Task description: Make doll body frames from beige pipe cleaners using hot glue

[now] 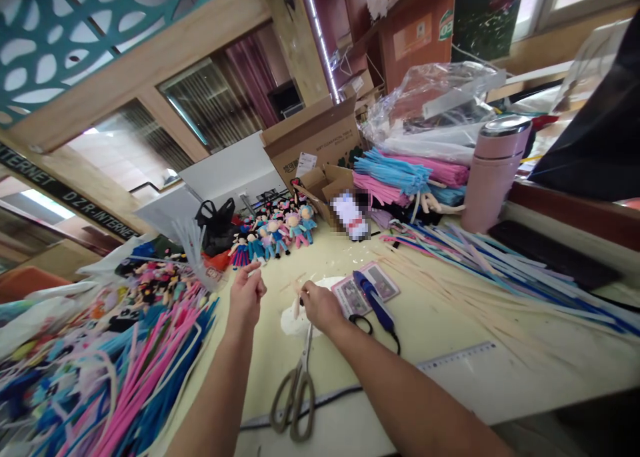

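My left hand [247,293] is raised over the table with its fingers curled in. What it holds, if anything, is too small to make out. A short way to the right, my right hand [321,305] pinches a small beige pipe-cleaner piece [297,305] with a dark spot by the fingertips. Beneath that piece lies a white round patch [293,322] on the tabletop. Just below my right hand rests a pair of scissors [299,383], handles towards me. A blue corded tool [373,297] lies across a pink-edged picture card [354,295], right of that hand.
Pipe cleaners [150,370] and small dolls heap up at left. Finished dolls [275,233] stand at the back beside a cardboard box [320,140]. More strips [480,257], a pink flask [495,177] and a ruler [457,355] are at right.
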Available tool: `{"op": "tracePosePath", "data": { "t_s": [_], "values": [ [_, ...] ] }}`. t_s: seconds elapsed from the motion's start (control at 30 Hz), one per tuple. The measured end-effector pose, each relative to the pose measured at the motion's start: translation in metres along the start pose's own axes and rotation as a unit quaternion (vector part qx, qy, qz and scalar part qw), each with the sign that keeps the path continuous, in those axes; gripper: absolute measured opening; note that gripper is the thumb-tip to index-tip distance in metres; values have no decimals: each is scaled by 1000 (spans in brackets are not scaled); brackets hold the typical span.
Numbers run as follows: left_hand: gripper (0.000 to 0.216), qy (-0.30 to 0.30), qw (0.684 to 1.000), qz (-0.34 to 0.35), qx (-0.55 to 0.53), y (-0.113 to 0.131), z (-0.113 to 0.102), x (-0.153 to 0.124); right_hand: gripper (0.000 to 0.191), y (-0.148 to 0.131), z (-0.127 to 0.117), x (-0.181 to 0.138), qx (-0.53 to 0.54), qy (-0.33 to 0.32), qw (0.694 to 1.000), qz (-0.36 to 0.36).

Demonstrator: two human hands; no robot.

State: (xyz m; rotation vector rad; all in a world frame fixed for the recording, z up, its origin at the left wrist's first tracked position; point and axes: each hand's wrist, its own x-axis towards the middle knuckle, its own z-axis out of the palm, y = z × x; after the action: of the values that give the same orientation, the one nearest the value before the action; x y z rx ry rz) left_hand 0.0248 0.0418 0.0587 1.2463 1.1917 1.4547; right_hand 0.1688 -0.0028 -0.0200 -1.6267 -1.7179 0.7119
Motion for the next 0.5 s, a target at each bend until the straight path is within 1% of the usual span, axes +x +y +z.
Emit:
{"op": "tracePosePath", "data": {
  "t_s": [0.1, 0.2, 0.37, 0.5],
  "values": [
    [34, 37, 997, -44, -55, -18, -12, -8, 23, 2, 2, 3, 24, 23, 999, 21],
    [37, 57, 992, -83, -75, -30, -14, -12, 22, 3, 4, 6, 51, 43, 997, 33],
    [40, 60, 989, -95, -93, -46, -8, -16, 21, 4, 3, 6, 88, 60, 994, 31],
    [42, 62, 989, -105, -85, -57, -10, -20, 21, 2, 3, 7, 115, 68, 991, 29]
  ]
}}
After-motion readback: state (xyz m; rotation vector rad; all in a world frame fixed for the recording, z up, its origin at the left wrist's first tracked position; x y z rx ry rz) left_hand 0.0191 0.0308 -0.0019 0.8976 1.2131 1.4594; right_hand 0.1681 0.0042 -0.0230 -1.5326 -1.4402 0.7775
